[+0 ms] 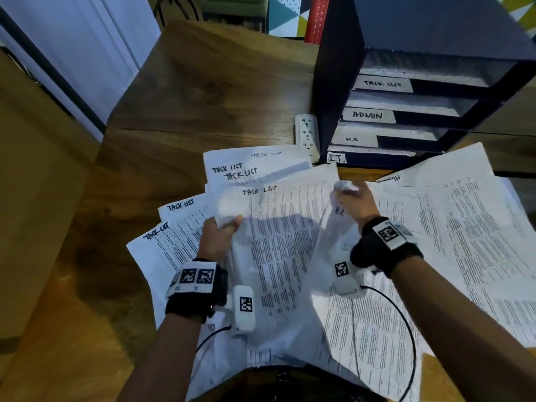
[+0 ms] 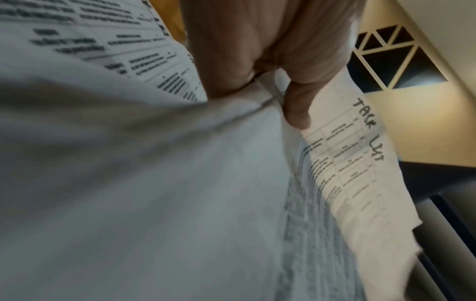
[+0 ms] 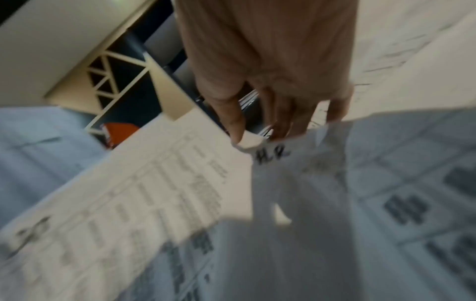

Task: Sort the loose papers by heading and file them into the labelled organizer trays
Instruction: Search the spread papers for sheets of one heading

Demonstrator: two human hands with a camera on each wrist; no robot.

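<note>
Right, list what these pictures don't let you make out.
- Printed text on the sheet that the left hand grips: too small and blurred in the head view.
- Contents of the organizer trays: hidden in shadow behind the labels.
- Right hand fingers: motion blur in the right wrist view hides how many sheets they pinch.
- Front table edge: cut off below.

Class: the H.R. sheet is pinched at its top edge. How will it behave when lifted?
The H.R. sheet probably flops: it already bends below the right hand. It looks light, held by fingertips alone. The pinched corner may crease; it looks curled.

printed text on papers point(image 1: 278, 245) blurred, organizer point(image 1: 420, 91) cut off at right edge
</note>
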